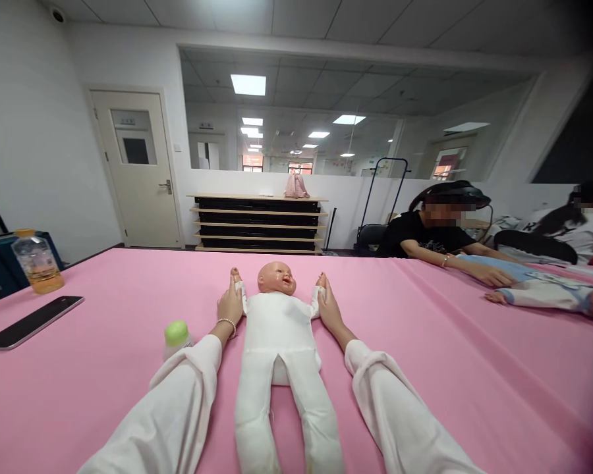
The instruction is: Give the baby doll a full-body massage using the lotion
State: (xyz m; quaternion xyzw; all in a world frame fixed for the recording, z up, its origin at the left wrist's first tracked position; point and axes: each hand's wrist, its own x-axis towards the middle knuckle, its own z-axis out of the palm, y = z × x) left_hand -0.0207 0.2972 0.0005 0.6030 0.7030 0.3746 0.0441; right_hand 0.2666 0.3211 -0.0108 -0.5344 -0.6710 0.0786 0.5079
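A baby doll point(281, 326) with a white cloth body lies on its back on the pink-covered table, its head at the far end and its legs toward me. The arms are raised beside its head. My left hand point(230, 307) is closed around the doll's arm on the left, and the small doll hand pokes out above my fingers. On the other side, my right hand point(331, 308) grips the opposite arm near its hand. Parts of my fingers are hidden behind the doll's arms. Close to my left forearm stands a small bottle with a green cap point(176, 334).
At the left are a phone point(33, 322) and a bottle of orange drink point(38, 263). Across the pink table point(415, 368) to the right, a person point(429, 227) in a headset handles another doll point(543, 293). A low shelf unit point(259, 224) stands behind the table.
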